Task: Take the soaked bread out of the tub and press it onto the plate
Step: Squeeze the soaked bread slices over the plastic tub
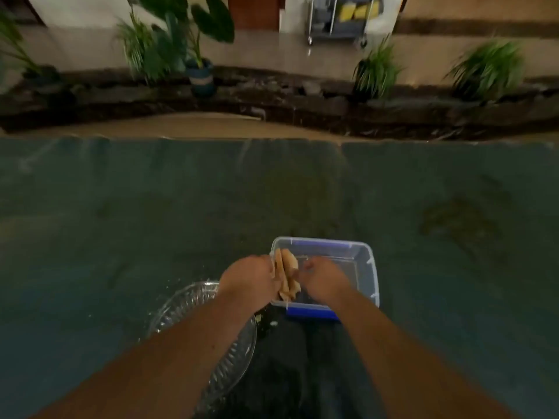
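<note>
While still over the tub [367,261], bread [286,273] squeezed between left hand [249,279] and right hand [322,278], both grips closed on it. Lifted out, not yet moved. Left to do: pressing onto the plate [181,303] beside the tub.

Potted plants [193,40], metal trolley [338,19] beyond.
</note>
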Motion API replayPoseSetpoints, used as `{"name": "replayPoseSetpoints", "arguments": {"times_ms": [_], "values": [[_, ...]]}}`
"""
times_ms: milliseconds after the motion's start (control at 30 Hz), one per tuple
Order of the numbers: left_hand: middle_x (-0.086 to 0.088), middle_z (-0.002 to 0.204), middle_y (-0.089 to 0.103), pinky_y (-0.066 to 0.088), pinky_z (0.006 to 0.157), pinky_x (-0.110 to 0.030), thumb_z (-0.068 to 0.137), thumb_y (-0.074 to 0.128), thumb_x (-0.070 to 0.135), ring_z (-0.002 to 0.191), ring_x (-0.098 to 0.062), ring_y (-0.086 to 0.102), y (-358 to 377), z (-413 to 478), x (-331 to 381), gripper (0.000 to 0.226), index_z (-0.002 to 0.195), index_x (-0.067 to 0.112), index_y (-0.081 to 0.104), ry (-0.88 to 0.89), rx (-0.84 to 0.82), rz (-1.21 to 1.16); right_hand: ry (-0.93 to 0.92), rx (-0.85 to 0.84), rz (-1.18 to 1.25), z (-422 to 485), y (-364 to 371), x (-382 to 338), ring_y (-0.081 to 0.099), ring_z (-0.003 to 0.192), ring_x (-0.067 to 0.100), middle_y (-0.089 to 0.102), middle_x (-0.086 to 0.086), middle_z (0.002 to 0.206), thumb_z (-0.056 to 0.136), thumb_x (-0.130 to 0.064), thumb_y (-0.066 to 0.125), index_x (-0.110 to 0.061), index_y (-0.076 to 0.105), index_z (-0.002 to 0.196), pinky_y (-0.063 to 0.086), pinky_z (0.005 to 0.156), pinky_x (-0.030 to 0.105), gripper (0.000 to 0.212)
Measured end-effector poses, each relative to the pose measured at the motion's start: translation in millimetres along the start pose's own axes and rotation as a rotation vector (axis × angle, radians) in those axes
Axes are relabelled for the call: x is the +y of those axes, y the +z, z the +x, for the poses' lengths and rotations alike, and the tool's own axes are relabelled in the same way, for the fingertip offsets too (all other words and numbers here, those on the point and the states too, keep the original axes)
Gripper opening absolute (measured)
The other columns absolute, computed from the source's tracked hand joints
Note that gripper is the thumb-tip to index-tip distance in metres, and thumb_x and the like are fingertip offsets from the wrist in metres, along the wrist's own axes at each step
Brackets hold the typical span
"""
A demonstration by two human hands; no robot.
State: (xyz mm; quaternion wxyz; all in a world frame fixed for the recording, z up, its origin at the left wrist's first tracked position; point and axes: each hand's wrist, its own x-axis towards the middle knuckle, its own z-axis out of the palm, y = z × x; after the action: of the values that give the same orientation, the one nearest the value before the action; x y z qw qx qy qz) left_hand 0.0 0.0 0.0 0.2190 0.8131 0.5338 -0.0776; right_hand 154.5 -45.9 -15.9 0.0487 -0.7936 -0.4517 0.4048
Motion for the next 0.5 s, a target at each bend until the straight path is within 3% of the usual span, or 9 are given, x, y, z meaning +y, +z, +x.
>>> {"name": "replayPoseSetpoints", "arguments": {"times_ms": [133, 367, 500], "values": [[0.004, 0.084, 0.066, 0.055, 0.065, -0.033, 0.097, 0.058, 0.053, 0.073, -0.011, 0.062, 27.8, 24.8, 2.2, 0.028, 0.099, 0.025, 0.064, -0.120, 0.001, -0.157, 0.002, -0.011, 0.118, 31.6, 17.2, 12.7, 0.069, 0.089, 0.022, 0.074, 0.005, 0.095, 0.101, -0.048, 0.057, -0.020, 0.069, 0.098, 0.055, 0.095, 0.050, 0.030], [0.006, 0.082, 0.063, 0.041, 0.054, -0.030, 0.092, 0.058, 0.063, 0.072, -0.010, 0.059, 54.2, 57.9, 5.0, 0.034, 0.101, 0.030, 0.058, -0.251, 0.089, -0.242, -0.024, 0.006, 0.114, 59.4, 31.8, 26.9, 0.068, 0.096, 0.023, 0.071, 0.005, 0.107, 0.101, -0.046, 0.057, -0.023, 0.061, 0.118, 0.056, 0.095, 0.048, 0.029], [0.002, 0.090, 0.065, 0.051, 0.065, -0.035, 0.096, 0.057, 0.057, 0.080, -0.017, 0.062, 60.0, 59.4, 8.4, 0.030, 0.106, 0.029, 0.062, -0.192, 0.086, -0.180, -0.028, 0.044, 0.122, 60.1, 36.4, 33.2, 0.067, 0.093, 0.023, 0.070, 0.004, 0.101, 0.100, -0.040, 0.057, -0.025, 0.062, 0.107, 0.055, 0.094, 0.050, 0.017]]}}
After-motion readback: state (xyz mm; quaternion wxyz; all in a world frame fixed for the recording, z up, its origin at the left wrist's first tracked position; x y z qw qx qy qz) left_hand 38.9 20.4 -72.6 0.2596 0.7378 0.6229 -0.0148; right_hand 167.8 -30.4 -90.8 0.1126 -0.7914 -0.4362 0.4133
